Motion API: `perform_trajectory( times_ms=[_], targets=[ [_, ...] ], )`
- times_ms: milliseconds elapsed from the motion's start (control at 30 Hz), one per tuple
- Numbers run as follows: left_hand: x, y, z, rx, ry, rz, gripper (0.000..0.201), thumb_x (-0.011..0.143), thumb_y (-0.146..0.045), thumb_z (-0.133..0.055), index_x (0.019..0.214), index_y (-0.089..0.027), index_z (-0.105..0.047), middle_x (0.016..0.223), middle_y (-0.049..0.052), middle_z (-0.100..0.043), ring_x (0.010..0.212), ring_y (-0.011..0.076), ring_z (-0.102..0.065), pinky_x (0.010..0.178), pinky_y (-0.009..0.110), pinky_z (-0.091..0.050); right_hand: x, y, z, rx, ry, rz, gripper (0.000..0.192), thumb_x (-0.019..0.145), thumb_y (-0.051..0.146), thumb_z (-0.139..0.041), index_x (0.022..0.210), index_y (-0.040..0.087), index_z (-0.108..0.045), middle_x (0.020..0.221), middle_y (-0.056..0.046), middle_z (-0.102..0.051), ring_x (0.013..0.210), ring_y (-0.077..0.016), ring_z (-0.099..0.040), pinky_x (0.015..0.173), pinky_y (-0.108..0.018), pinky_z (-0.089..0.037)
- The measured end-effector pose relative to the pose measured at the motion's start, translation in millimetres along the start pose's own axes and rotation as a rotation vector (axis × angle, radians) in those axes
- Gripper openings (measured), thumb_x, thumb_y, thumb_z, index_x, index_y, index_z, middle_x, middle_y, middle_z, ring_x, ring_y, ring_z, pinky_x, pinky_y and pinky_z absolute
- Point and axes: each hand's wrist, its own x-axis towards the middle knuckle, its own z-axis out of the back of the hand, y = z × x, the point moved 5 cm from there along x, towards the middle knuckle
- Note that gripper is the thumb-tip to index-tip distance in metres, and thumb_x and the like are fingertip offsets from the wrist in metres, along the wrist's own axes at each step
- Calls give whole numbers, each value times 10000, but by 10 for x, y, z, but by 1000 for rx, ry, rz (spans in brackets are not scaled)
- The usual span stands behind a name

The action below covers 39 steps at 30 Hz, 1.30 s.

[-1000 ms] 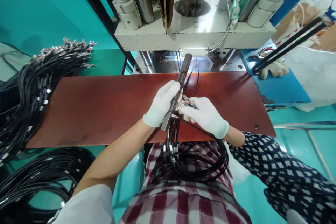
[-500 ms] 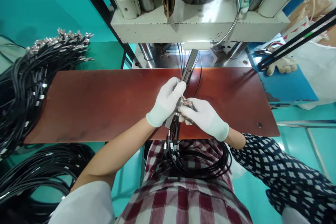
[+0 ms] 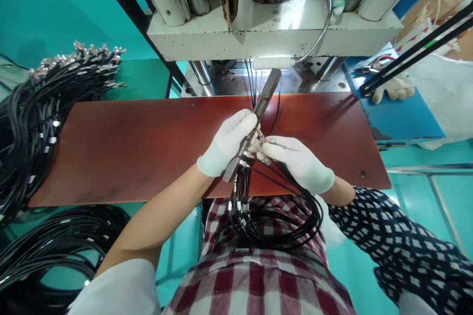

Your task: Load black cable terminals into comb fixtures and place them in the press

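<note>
My left hand [image 3: 233, 139], in a white glove, is closed around a long grey metal bar [image 3: 270, 84] that slants up to the right over the red-brown board. Metal cable ends [image 3: 244, 158] lie against the bar's lower part. Beside it, my gloved right hand [image 3: 293, 160] pinches several cable ends [image 3: 263, 141] with silvery connectors; its fingertips nearly meet the left fingers. Black cables [image 3: 283, 243] run down from the hands and coil across my lap. Thin black wires [image 3: 252, 81] extend beyond the bar toward the press. The fingers partly hide the connectors.
The red-brown board [image 3: 148, 147] spans the front of a white press [image 3: 273, 42] with metal columns. On the left hangs a cable bundle [image 3: 22, 123] with metal ends, above more coiled cables [image 3: 55, 241]. A glove [image 3: 393, 89] lies on a blue surface [image 3: 414, 118] at right.
My right hand has moved slightly right and away from the bar, spreading the cable ends apart. More of the bar's lower part shows, with connectors against it. The view has shifted slightly.
</note>
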Motion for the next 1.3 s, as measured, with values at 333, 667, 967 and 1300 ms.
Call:
perform_trajectory(
  times_ms=[333,667,967,1300],
  targets=[
    [15,21,9,-4,2,-29,392,945,-502,-526,724,-180,-496,611,-13,-497,527,95,-447,534,255,-396,4,29,102,48,80,-48,238,911,292,-531,966,139,-705,962,-68,-672,850,-139,-595,785,-253,-478],
    [15,36,-19,-18,63,-3,331,978,-456,-473,786,-186,-473,610,-28,-482,499,89,-425,485,237,-352,-122,90,196,-202,-190,-14,194,839,332,-636,784,155,-580,712,-1,-595,640,-109,-524,668,-260,-436],
    [-6,24,-7,89,17,-63,352,954,-469,-522,763,-174,-495,686,-23,-480,608,96,-428,578,226,-384,63,102,-10,-281,-107,-72,265,788,360,-680,696,140,-562,665,34,-487,656,-99,-406,613,-245,-337],
    [-24,-10,5,305,-129,-147,365,957,-473,-512,734,-192,-446,672,-18,-472,627,114,-439,614,250,-395,81,117,-5,-354,-157,-105,214,751,275,-635,630,161,-500,610,41,-475,623,-99,-415,562,-240,-310]
  ],
)
